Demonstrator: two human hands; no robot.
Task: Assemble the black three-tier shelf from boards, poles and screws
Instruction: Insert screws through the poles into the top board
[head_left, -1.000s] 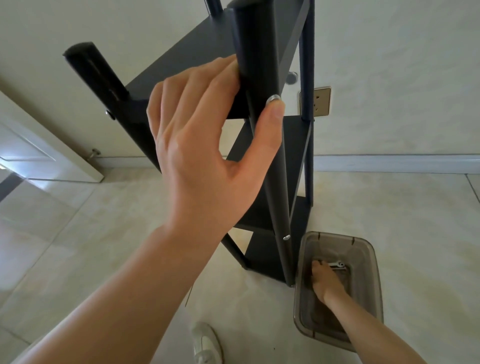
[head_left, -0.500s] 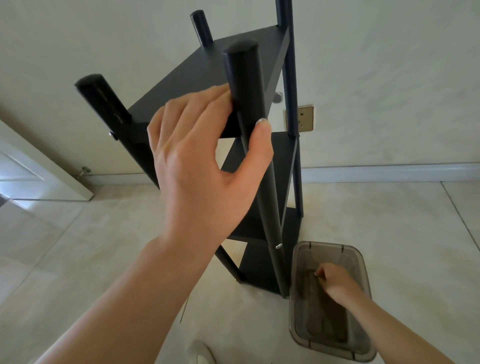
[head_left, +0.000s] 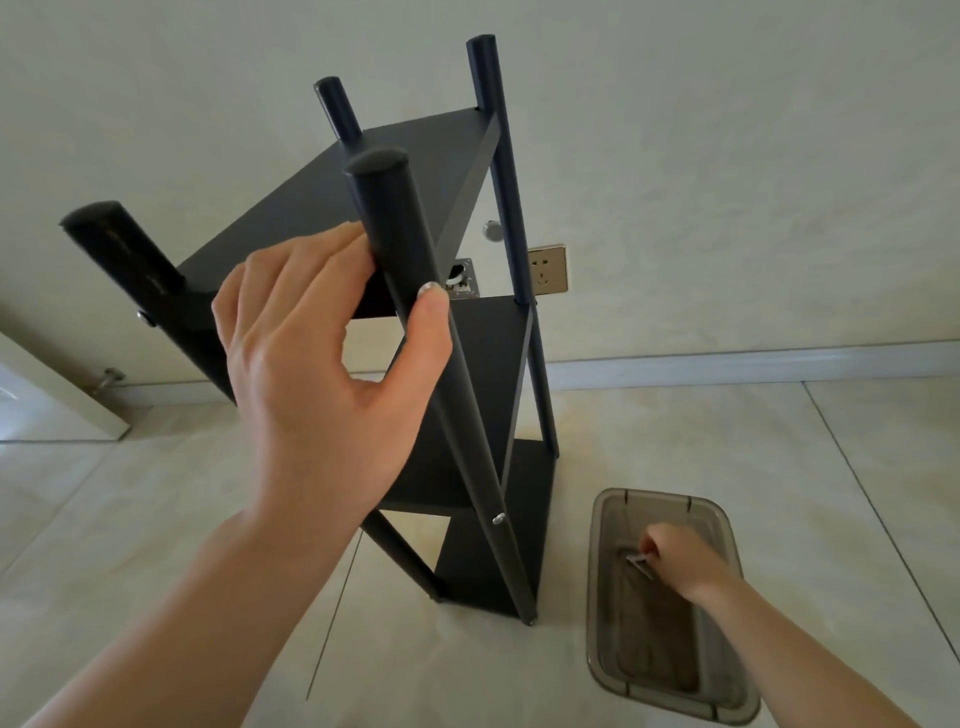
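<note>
While our left hand (head_left: 317, 374) steadies the shelf (head_left: 467, 364), our right hand (head_left: 670, 553) beside it has now pinched the hex key (head_left: 640, 564) from the bin (head_left: 608, 613), ready for tightening.

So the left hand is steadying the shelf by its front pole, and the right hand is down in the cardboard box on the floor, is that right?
Not quite. The head view shows the right hand in a clear plastic bin, not a cardboard box. The left hand does hold the shelf's front pole.
</note>
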